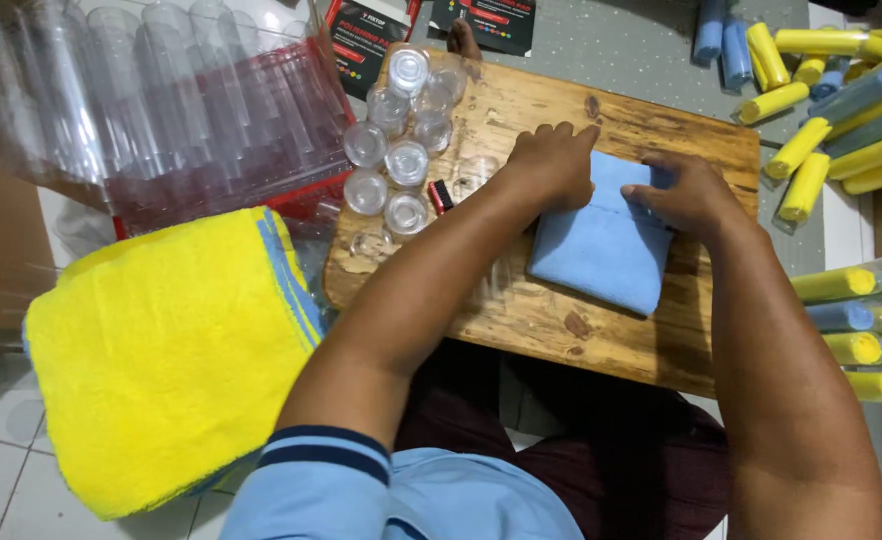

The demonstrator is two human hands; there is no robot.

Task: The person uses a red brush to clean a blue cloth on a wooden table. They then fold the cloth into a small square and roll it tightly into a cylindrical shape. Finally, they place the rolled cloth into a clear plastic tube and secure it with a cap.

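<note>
My left hand point(551, 160) lies knuckles-up with fingers curled, pressing down on the upper left corner of a folded light-blue microfibre cloth point(601, 250); I see nothing gripped inside it. My right hand point(686, 195) rests flat on the cloth's upper right edge, its fingers bent over the fold, pinning rather than lifting it. The cloth sits on the right half of a worn wooden board point(521, 310) that lies across my lap.

To the left of my left hand, on the same board, stands a cluster of small clear plastic caps point(396, 150), with a tiny red-and-black item point(441, 195) just beside them. Further left I see a thick stack of folded yellow cloths point(166, 350) with blue ones layered at its edge, and above it a red crate point(211, 130) filled with clear plastic tubes. On my right, well apart from the board, lie rolled yellow and blue cloths in clear tubes point(851, 140). Dark printed cards point(366, 40) lie on the grey surface beyond the board.
</note>
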